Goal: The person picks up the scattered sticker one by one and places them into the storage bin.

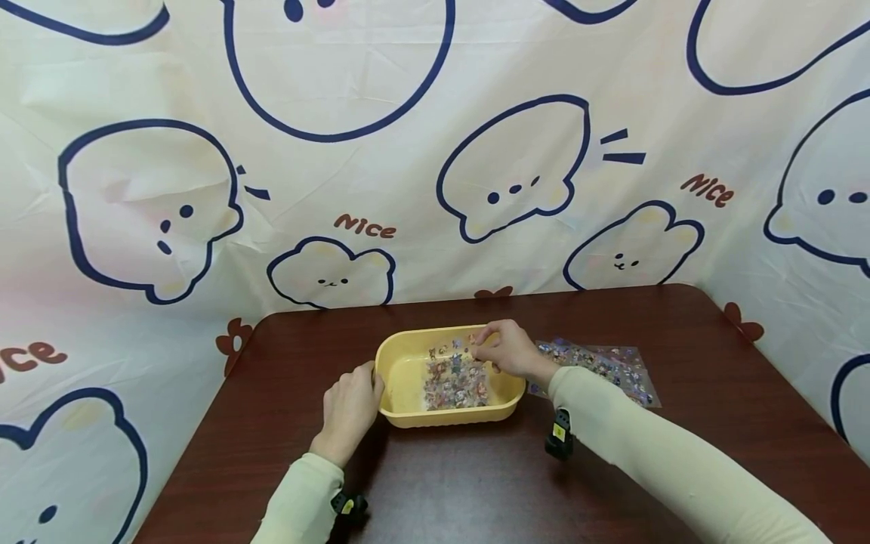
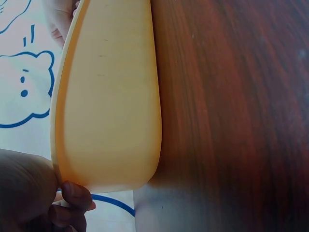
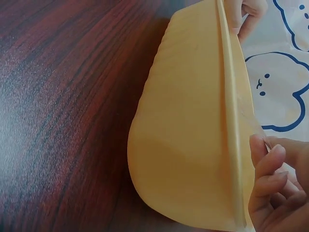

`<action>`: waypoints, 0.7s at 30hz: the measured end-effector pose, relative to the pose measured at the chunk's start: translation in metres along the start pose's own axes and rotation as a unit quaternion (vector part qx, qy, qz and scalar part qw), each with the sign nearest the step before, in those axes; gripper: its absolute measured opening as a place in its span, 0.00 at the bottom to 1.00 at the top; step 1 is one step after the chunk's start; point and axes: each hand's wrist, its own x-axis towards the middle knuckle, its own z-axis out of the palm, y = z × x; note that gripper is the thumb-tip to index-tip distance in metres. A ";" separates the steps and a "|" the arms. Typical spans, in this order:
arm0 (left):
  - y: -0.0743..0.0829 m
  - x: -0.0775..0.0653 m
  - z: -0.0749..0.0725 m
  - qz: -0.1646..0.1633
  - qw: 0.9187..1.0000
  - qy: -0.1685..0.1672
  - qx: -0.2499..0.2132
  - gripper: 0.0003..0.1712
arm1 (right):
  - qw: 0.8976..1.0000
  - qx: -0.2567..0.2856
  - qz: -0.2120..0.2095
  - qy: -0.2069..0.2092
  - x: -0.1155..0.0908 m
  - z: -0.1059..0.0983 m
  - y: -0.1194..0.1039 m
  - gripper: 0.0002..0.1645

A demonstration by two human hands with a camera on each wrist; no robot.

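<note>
A yellow plastic basin (image 1: 442, 418) stands on the dark wooden table. My left hand (image 1: 352, 412) grips its left rim, and the left wrist view shows the fingers (image 2: 76, 195) curled at the basin's corner. Inside lies a clear bag (image 1: 457, 384) with many small colourful pieces. My right hand (image 1: 508, 349) is over the basin's right part, pinching the upper corner of that bag. In the right wrist view, thin clear film (image 3: 260, 129) runs from between the thumb and forefinger. The basin wall hides most of the bag there.
To the right of the basin, partly behind my right forearm, lie more clear packets (image 1: 612, 370) of small colourful pieces. The brown table (image 1: 462, 476) meets a cartoon-printed cloth (image 1: 421, 181) at its back and sides.
</note>
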 end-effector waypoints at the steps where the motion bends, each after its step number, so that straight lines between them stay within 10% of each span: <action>1: 0.000 0.000 0.000 0.001 1.000 0.001 -0.001 0.16 | 1.000 0.000 0.001 -0.001 0.000 0.001 0.000 0.09; 21: 0.000 0.000 -0.001 0.001 1.000 0.004 -0.004 0.17 | 0.999 -0.003 0.015 -0.028 0.000 0.015 -0.005 0.11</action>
